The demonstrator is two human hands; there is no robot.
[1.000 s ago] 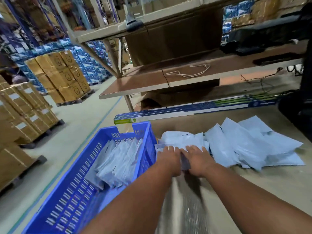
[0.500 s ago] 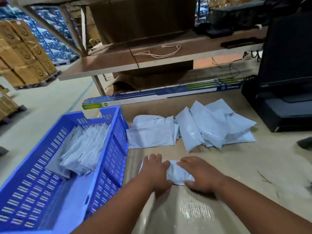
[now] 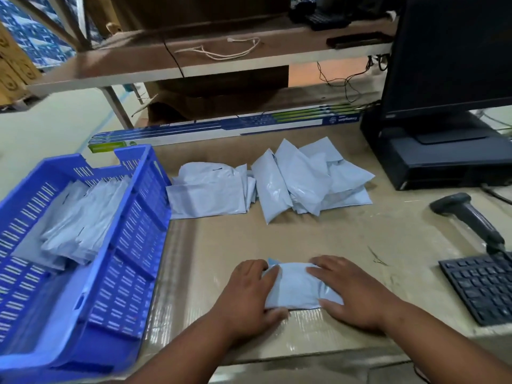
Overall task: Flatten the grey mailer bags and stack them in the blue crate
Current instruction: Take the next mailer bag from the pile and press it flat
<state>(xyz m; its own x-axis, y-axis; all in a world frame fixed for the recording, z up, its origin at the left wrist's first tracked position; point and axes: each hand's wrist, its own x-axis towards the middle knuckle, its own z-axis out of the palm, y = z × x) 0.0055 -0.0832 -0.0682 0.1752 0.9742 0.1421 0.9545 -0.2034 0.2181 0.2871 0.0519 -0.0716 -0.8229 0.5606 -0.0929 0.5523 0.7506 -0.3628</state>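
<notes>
Warehouse shelving backs a cardboard-topped bench (image 3: 346, 236). Near its front edge lies one puffy grey mailer bag (image 3: 295, 286), with the left hand (image 3: 246, 293) and right hand (image 3: 350, 291) pressing its ends, fingers spread flat, gripping nothing. Best to sweep outward from the middle, driving air out. Blue crate (image 3: 133, 245) waits at the left edge.
</notes>
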